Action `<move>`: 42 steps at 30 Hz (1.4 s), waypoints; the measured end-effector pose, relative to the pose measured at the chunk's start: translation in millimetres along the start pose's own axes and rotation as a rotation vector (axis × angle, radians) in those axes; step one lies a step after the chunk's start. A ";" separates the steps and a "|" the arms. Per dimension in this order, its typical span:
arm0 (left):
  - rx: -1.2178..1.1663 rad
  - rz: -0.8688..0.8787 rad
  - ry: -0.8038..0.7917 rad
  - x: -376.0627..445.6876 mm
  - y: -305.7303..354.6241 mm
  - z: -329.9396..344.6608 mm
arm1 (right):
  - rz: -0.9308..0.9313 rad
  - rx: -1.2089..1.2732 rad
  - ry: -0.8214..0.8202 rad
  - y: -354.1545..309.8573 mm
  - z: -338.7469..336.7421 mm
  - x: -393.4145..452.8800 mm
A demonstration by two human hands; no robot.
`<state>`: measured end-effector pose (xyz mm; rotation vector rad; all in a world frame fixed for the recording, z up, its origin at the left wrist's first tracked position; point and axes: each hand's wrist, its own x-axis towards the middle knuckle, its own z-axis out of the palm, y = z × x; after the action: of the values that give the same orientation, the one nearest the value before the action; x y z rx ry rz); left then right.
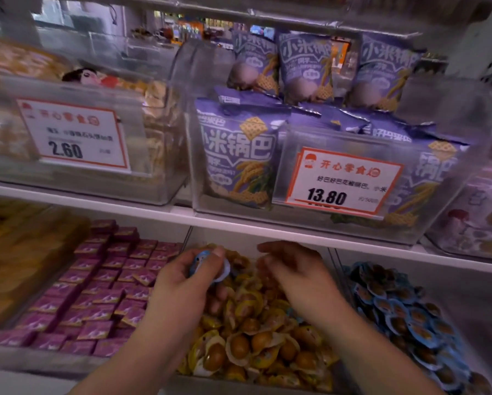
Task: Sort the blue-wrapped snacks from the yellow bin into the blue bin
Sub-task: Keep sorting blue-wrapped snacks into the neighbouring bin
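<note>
The yellow bin [331, 263] in the lower middle holds several round yellow-wrapped snacks [256, 337]. My left hand [182, 283] hovers over its far left part and grips blue-wrapped snacks [207, 265] between thumb and fingers. My right hand [293, 269] hangs over the bin's far middle, fingers loosely curled and holding nothing I can make out. To the right, the blue bin [467, 283] is filled with several blue-wrapped snacks [404, 317]. A bit of blue wrapper [293, 313] shows among the yellow ones near my right wrist.
A bin of small purple boxes [96, 292] lies left of the yellow bin. The white shelf edge [239, 223] runs just above my hands. Above it stand clear bins of purple rice-crust bags [239, 155] with price tags [341, 182].
</note>
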<state>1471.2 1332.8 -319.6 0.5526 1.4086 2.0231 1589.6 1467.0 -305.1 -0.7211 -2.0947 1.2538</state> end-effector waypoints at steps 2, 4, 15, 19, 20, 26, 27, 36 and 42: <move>0.040 -0.004 -0.027 -3.4 9.1 -6.3 | 0.134 -0.147 -0.125 3.5 0.9 26.5; 0.078 -0.014 -0.067 -8.1 16.2 -11.6 | 0.177 -0.368 -0.287 8.3 9.9 57.6; 0.402 0.069 -0.281 -24.7 -5.8 -23.2 | 0.015 -0.869 -0.759 26.5 85.7 106.9; 0.499 0.083 -0.313 -20.9 -9.1 -26.8 | 0.036 -0.773 -0.674 36.8 84.3 108.4; 0.519 0.089 -0.324 -21.1 -8.7 -26.9 | 0.044 -0.782 -0.649 39.5 83.8 108.7; 0.543 0.090 -0.341 -23.3 -6.8 -29.8 | 0.192 -0.778 -0.440 48.7 68.7 110.8; 0.548 0.092 -0.326 -23.0 -8.0 -29.6 | 0.219 -0.728 -0.400 46.6 63.9 110.3; 0.208 0.067 -0.105 -13.0 -2.5 -10.5 | 0.518 0.418 -0.217 3.1 5.7 61.4; 0.161 0.090 0.053 -9.4 -0.5 2.3 | 0.113 -0.454 -0.300 1.2 -29.6 13.1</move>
<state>1479.6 1328.0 -319.2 0.6462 1.6152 2.0181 1602.1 1494.0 -292.1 -0.8997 -2.6642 0.9964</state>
